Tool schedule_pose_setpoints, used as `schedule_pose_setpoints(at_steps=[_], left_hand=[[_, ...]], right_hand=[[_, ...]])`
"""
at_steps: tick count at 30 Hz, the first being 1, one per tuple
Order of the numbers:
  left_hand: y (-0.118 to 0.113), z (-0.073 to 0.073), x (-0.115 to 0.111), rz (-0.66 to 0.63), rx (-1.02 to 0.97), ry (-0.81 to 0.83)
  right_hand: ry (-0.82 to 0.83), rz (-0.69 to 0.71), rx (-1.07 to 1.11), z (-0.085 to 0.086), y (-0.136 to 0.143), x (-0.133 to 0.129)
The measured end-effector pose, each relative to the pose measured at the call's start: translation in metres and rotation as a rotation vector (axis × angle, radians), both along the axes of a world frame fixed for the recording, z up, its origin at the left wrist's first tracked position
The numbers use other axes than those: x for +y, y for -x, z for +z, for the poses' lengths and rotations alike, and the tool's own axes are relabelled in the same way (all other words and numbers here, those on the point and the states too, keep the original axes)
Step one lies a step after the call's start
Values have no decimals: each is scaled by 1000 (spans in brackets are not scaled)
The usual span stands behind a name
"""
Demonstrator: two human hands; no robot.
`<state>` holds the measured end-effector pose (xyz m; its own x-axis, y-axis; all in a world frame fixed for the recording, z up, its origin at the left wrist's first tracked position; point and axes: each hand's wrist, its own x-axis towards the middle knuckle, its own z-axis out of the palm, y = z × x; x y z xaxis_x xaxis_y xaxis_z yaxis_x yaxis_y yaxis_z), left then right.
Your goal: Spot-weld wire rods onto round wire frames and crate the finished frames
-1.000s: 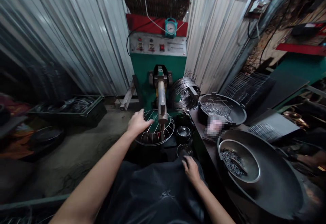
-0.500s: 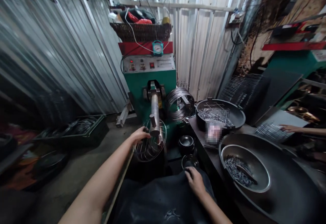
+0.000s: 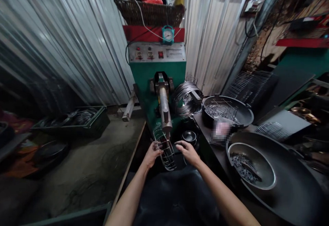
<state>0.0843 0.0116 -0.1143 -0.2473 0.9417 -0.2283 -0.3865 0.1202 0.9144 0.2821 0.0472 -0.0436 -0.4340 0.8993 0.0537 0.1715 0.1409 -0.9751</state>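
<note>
A round wire basket (image 3: pixel 168 155) hangs tilted, nearly edge-on, below the tip of the machine's metal arm (image 3: pixel 164 108). My left hand (image 3: pixel 153 154) grips its left side, thumb and fingers closed on the wires. My right hand (image 3: pixel 189 152) is just right of the basket with thumb and forefinger pinched together; whatever is between them is too small to make out. The arm juts from a green spot welder (image 3: pixel 157 70) with switches and a gauge. Below it, behind my right hand, sits a small dark bowl (image 3: pixel 189 137). A dark apron (image 3: pixel 177 195) covers my lap.
On the right bench, a wide black pan (image 3: pixel 290 181) holds a metal bowl (image 3: pixel 273 181) of small wire pieces. Behind it is another pan (image 3: pixel 248 116) with wire parts. A wire coil (image 3: pixel 187 99) hangs beside the machine. A green crate (image 3: pixel 102 118) stands left on the floor.
My right hand has risen from the apron to the basket's right side. My left hand has turned the basket from facing me to nearly edge-on. My view has tilted down and shifted left.
</note>
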Motion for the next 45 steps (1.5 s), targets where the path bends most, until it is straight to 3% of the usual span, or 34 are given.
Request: schedule_pose_setpoints(at_steps=[5, 14, 19, 23, 30, 37, 45], left_hand=[[-11, -3, -6, 20, -35, -26], [-20, -5, -3, 6, -124, 18], [-32, -12, -6, -8, -208, 19], [-29, -16, -5, -5, -196, 14], [-26, -13, 0, -14, -211, 80], [-28, -13, -11, 26, -234, 121], [-24, -8, -3, 22, -281, 233]], right_hand=[[55, 32, -30, -2, 3, -16], [0, -28, 11, 4, 12, -14], [43, -34, 17, -2, 0, -22], [76, -11, -33, -4, -6, -26], [40, -60, 12, 3, 10, -14], [133, -35, -2, 2, 0, -28], [102, -57, 65, 13, 23, -4]])
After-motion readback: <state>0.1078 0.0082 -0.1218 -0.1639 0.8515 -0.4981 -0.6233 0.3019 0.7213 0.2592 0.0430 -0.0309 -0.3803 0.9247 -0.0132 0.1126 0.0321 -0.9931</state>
